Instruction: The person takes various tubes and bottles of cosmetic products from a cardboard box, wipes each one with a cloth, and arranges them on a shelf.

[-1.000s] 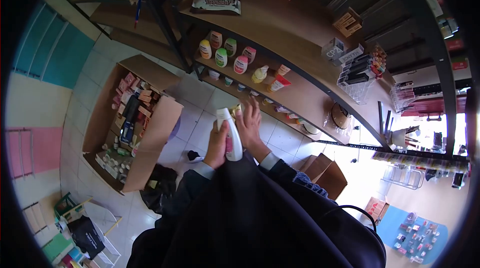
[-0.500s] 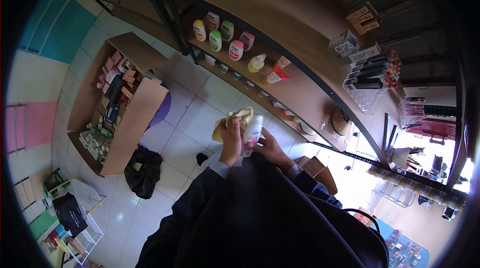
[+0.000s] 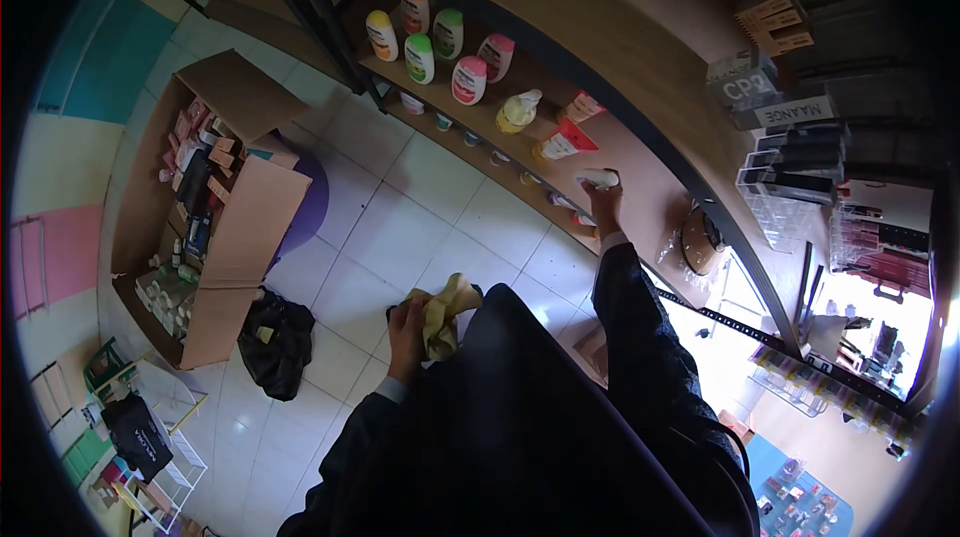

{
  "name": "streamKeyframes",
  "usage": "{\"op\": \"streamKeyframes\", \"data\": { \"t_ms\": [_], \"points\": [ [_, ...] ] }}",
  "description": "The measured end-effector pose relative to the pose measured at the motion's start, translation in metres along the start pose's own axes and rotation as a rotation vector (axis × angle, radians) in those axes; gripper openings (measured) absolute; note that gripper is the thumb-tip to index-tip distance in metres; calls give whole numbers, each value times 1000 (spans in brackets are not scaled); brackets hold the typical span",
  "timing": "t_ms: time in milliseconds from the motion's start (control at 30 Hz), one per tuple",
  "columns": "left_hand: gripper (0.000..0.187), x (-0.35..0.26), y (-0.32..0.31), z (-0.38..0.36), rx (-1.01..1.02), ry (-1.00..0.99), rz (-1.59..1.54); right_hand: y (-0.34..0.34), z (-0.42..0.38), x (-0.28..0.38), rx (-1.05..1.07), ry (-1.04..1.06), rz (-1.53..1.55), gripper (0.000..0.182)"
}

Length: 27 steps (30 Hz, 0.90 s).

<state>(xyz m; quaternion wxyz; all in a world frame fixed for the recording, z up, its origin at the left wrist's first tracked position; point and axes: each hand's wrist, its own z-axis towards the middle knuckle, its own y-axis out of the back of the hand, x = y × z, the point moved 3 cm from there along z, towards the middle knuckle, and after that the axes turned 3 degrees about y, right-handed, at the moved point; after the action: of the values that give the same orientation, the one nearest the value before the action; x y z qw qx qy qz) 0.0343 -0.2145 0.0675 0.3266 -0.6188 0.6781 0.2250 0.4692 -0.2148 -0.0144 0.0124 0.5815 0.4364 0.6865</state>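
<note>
My left hand [image 3: 407, 334] is closed around a yellowish cloth [image 3: 445, 315], which hangs loosely over the tiled floor. Stretched out to the shelf [image 3: 640, 169], my right hand [image 3: 606, 205] grips a white bottle [image 3: 598, 178] at the shelf's front part. Just left of that bottle stands a red-and-white tube [image 3: 568, 141]. A clear bottle of yellow liquid [image 3: 518, 111] comes after it, then a pink bottle [image 3: 469, 81] and a green bottle [image 3: 419, 59] among several colourful ones.
An open cardboard box [image 3: 250, 242] full of small packages sits on the floor at left, with a black plastic bag [image 3: 275, 342] beside it. A wrapped round item [image 3: 700, 239] lies farther along the shelf. Boxes and clear organizers [image 3: 790, 177] fill the upper shelf.
My right hand has moved from in front of my body up to the shelf with the white bottle. The left hand has drawn down and left with the cloth, apart from the bottle.
</note>
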Motion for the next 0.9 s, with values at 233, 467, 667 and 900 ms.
{"op": "streamKeyframes", "data": {
  "t_ms": [233,467,667,900],
  "points": [
    [37,-2,27,5,-50,-4,126,-16,6,8,99,-57,4,41],
    [31,-23,26,1,-111,33,122,-14,0,8,4,9,41,47],
    [36,-30,46,6,-154,-236,213,-18,-52,-3,39,-134,-96,31],
    [41,-148,37,-10,-179,-577,-6,-89,-175,300,1072,285,688,74]
  ]
}}
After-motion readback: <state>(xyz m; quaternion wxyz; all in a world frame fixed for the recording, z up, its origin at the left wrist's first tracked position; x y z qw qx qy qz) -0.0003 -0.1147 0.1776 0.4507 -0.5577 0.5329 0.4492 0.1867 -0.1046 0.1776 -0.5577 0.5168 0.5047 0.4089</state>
